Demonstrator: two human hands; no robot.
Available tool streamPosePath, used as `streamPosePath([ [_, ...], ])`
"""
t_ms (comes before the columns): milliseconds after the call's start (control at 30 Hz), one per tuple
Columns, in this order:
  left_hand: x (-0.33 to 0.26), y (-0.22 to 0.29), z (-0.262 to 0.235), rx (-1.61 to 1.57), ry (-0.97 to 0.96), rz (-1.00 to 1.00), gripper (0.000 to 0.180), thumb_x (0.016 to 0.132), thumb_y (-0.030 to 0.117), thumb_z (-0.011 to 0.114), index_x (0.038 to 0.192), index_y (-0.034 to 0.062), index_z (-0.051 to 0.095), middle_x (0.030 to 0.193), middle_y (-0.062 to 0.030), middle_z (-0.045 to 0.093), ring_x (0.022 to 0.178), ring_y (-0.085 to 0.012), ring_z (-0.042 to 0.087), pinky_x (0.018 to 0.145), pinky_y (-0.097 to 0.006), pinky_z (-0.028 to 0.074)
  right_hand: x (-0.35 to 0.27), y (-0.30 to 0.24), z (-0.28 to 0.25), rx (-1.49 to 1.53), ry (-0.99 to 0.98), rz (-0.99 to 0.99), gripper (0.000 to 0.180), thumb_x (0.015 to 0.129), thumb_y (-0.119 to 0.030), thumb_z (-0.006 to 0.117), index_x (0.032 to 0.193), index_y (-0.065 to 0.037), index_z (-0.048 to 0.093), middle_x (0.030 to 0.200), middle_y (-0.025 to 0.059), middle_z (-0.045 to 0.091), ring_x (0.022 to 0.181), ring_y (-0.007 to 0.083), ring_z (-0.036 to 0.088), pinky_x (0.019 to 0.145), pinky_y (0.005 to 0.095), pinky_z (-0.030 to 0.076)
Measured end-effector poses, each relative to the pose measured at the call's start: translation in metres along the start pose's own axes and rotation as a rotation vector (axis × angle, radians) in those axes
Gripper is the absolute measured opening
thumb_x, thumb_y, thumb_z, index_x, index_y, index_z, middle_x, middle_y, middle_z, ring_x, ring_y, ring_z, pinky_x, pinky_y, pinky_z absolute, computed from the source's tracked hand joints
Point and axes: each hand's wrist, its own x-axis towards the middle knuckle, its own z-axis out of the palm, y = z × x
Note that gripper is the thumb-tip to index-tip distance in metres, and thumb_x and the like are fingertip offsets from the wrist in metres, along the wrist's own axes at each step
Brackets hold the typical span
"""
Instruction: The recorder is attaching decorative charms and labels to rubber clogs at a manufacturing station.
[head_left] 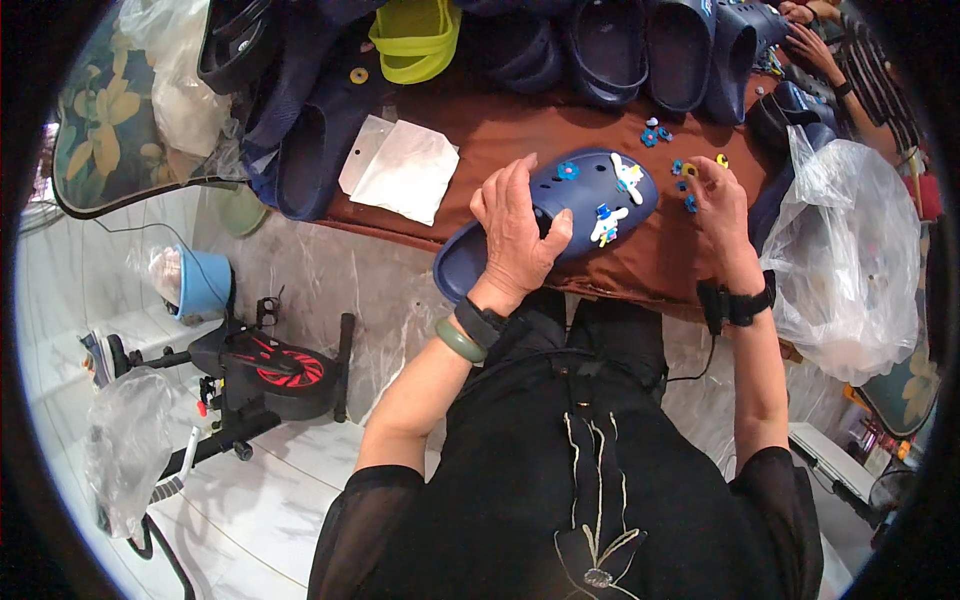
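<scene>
left hand (515, 235): closed grip on navy clog (560, 215), centre frame, on brown table (500, 130)
right hand (718, 205): fingers pinched, probably on small charms (685, 175) right of clog
risk: clog overhangs table edge; loosened hold could drop it

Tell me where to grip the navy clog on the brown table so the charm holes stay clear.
Probably the heel half, from the person's left. The navy clog lies toe toward the upper right, its charm-studded front facing up; the left hand already clamps the rear part, thumb over the strap edge. That leaves the toe face free for the right hand, which is at the loose charms.
</scene>
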Motion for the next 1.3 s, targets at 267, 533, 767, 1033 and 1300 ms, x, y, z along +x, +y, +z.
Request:
streamPosePath([
  [267, -0.002, -0.001, 0.002, 0.031, 0.017, 0.001, 0.070, 0.082, 0.043, 0.056, 0.136, 0.0011, 0.040, 0.128, -0.0150, 0.050, 0.121, -0.0303, 0.041, 0.106, -0.044, 0.021, 0.024, -0.135, 0.047, 0.386, -0.241, -0.683, 0.023, 0.071, -0.003, 0.070, 0.095, -0.004, 0.069, 0.091, 0.0122, 0.068, 0.087, 0.0327, 0.063, 0.079, 0.0400, 0.051],
  [533, 0.001, 0.000, 0.002, -0.010, 0.007, -0.008, 0.076, 0.079, 0.043, 0.060, 0.137, -0.0003, 0.038, 0.128, -0.0190, 0.047, 0.123, -0.0336, 0.038, 0.104, -0.047, 0.022, 0.024, -0.127, 0.051, 0.326, -0.350, -0.777, 0.018, 0.075, -0.003, 0.065, 0.093, -0.002, 0.069, 0.090, 0.0137, 0.069, 0.090, 0.0323, 0.063, 0.079, 0.0404, 0.051],
  [767, -0.002, -0.007, 0.001, 0.004, 0.026, -0.001, 0.077, 0.080, 0.048, 0.059, 0.137, 0.0000, 0.038, 0.129, -0.0188, 0.047, 0.123, -0.0337, 0.039, 0.104, -0.047, 0.023, 0.015, -0.140, 0.060, 0.192, -0.329, -0.856, 0.037, 0.068, -0.006, 0.064, 0.104, -0.003, 0.067, 0.096, 0.0108, 0.064, 0.090, 0.0291, 0.059, 0.081, 0.0376, 0.051],
  [1033, -0.004, 0.000, 0.005, 0.011, 0.040, 0.031, 0.069, 0.087, 0.044, 0.054, 0.139, 0.0014, 0.037, 0.130, -0.0138, 0.050, 0.122, -0.0313, 0.041, 0.104, -0.045, 0.022, 0.017, -0.140, 0.046, 0.058, -0.495, -1.008, 0.035, 0.065, -0.002, 0.064, 0.099, 0.000, 0.065, 0.097, 0.0136, 0.063, 0.094, 0.0310, 0.058, 0.086, 0.0393, 0.047],
  [1300, -0.002, -0.015, -0.002, -0.364, 0.058, -0.109, 0.037, 0.088, 0.003, 0.040, 0.123, -0.0056, 0.048, 0.118, -0.0190, 0.057, 0.109, -0.0283, 0.056, 0.099, -0.037, 0.042, 0.026, -0.134, 0.042, 0.158, -0.498, -0.712, 0.031, 0.079, 0.000, 0.058, 0.108, -0.005, 0.066, 0.099, 0.0140, 0.067, 0.098, 0.0303, 0.062, 0.091, 0.0411, 0.044],
])
